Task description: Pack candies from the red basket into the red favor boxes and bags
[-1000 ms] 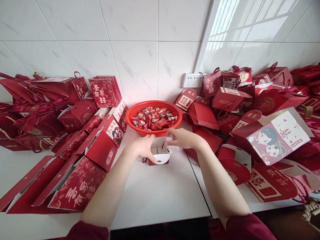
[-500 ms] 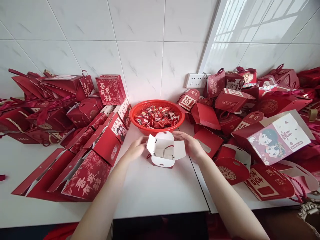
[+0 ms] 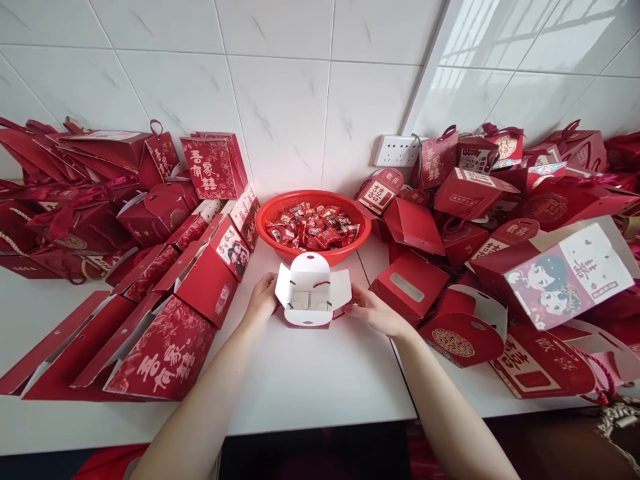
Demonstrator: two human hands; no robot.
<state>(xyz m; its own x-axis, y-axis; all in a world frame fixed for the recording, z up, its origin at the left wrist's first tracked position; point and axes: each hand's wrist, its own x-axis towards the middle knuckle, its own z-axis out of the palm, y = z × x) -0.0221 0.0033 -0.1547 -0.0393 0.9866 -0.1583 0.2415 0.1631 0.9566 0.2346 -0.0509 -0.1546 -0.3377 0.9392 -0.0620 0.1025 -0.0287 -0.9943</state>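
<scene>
An open box [image 3: 309, 299] with a white inside and raised flaps stands on the white table, in front of a red basket [image 3: 364, 233] of wrapped sweets [image 3: 320, 225]. Its inside shows bare walls and bits of dark cord. My left hand [image 3: 261, 297] is at the box's left side, fingers curled against it and partly hidden behind a flap. On the right side, my right hand [image 3: 377, 311] has its fingers together at the lower edge of the box, by a red cord; the fingertips are partly hidden.
Rows of red boxes [image 3: 156, 353] stand at the left, with more gift boxes [image 3: 95, 230] behind. A heap of red boxes [image 3: 460, 337] lies at the right. A power strip [image 3: 397, 151] is on the tiled wall [image 3: 280, 120].
The box has turned to face more squarely forward and sits slightly further left in view. My right hand has moved lower along its right side. The view has shifted slightly.
</scene>
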